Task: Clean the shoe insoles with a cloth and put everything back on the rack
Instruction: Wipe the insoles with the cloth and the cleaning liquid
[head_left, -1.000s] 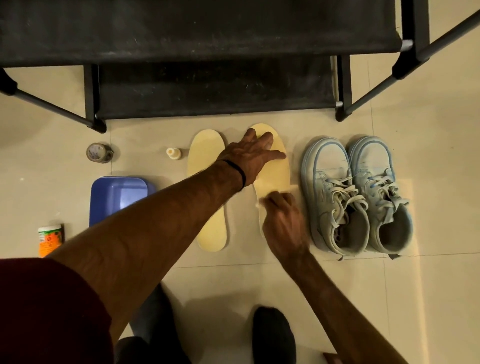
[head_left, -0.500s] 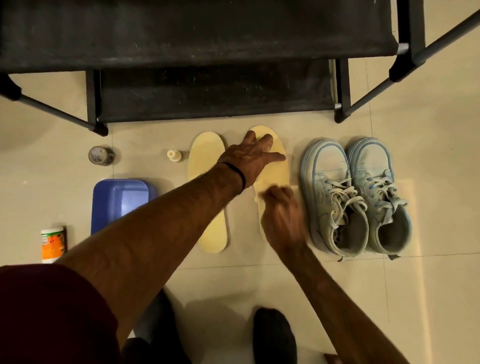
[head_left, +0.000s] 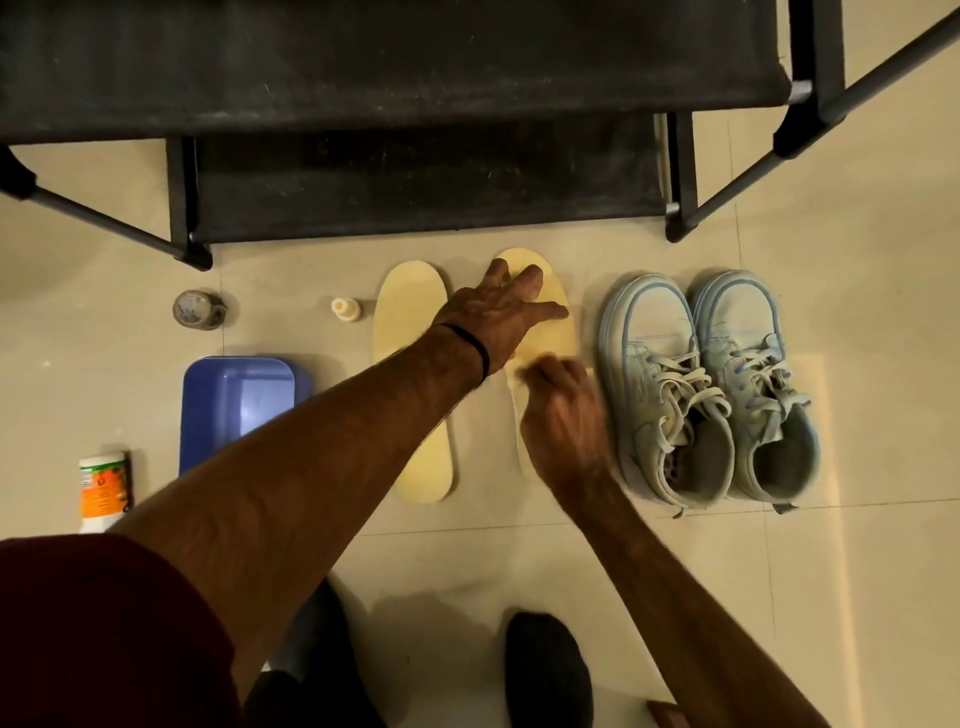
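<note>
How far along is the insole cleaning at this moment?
Done: both insoles are out of the sneakers and lie on the floor. In hand: the left hand presses the right insole flat while the right hand, blurred, rubs its middle, apparently with a barely visible cloth. Left: the left insole lies untouched, and nothing is on the rack yet.

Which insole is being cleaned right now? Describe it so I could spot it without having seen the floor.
Start at the black shoe rack; on the tiles in front of it lie two yellow insoles, left of a pair of pale blue sneakers. It is the right insole, next to the sneakers. Unlike the left insole, it has the left hand pressing on its toe and the right hand over its middle.
</note>
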